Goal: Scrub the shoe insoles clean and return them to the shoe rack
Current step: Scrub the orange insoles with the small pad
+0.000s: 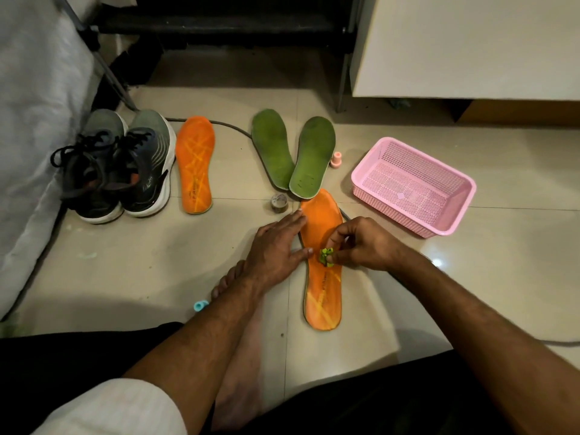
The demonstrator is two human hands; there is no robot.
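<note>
An orange insole (323,287) lies lengthwise on the tiled floor in front of me. My left hand (276,246) presses flat on its left edge with straight fingers. My right hand (361,243) pinches a small green scrubber (326,256) against the insole's middle. A second orange insole (195,164) lies further left beside a pair of dark sneakers (122,171). Two green insoles (293,152) lie side by side just beyond the insole under my hands.
A pink perforated basket (411,186) stands at the right. A small round tin (279,203) sits near the green insoles, a pink cap (335,159) beside them, a teal object (201,306) by my bare foot (241,356). A dark rack (226,23) stands behind.
</note>
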